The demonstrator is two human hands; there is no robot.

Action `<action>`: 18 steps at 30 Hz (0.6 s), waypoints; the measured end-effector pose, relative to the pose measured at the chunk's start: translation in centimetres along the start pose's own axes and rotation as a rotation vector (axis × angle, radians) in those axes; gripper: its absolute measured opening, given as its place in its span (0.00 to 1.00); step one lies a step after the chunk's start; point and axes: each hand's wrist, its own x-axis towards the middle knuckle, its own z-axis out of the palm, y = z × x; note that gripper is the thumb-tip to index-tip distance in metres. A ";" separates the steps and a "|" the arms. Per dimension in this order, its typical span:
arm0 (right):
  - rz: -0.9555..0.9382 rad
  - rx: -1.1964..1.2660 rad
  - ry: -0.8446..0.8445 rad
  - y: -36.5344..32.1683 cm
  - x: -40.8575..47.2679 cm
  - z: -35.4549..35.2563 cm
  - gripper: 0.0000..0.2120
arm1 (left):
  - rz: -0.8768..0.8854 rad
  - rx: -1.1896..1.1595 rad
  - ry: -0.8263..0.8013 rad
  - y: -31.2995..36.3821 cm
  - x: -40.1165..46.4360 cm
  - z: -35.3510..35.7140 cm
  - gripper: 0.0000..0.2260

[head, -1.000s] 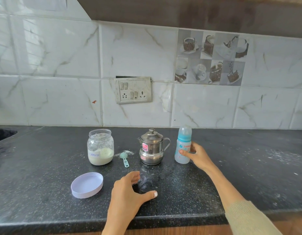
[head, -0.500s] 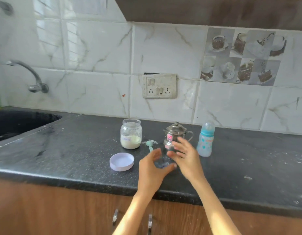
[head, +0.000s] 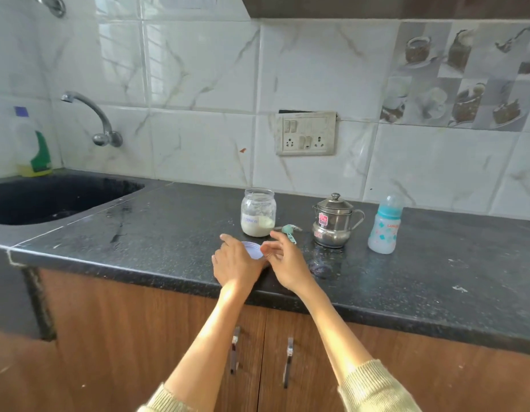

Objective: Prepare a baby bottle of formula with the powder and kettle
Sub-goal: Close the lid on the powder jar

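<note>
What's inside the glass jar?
The jar is open and holds white powder in its lower part; above that it looks empty. A label on the front hides a little of the powder.

Left hand, right hand, fingers relaxed
</note>
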 end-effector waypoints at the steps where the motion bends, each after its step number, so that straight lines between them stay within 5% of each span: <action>1: 0.003 -0.015 -0.006 0.1 0.0 -0.1 0.26 | -0.010 -0.026 -0.015 0.0 0.1 -0.1 0.50; 6: -0.043 0.051 -0.015 -0.3 0.0 -0.2 0.32 | -0.038 -0.320 -0.096 0.2 0.8 -1.5 0.29; 9: -0.120 0.065 -0.007 -0.9 0.7 -0.6 0.44 | -0.106 -0.685 -0.208 1.3 1.3 -2.6 0.30; 12: -0.195 0.028 0.031 -1.1 2.0 -1.1 0.44 | -0.158 -0.836 -0.315 2.3 2.6 -3.1 0.23; 18: -0.256 0.083 0.140 -2.4 3.3 -2.0 0.33 | -0.092 -0.904 -0.465 3.3 3.6 -3.5 0.34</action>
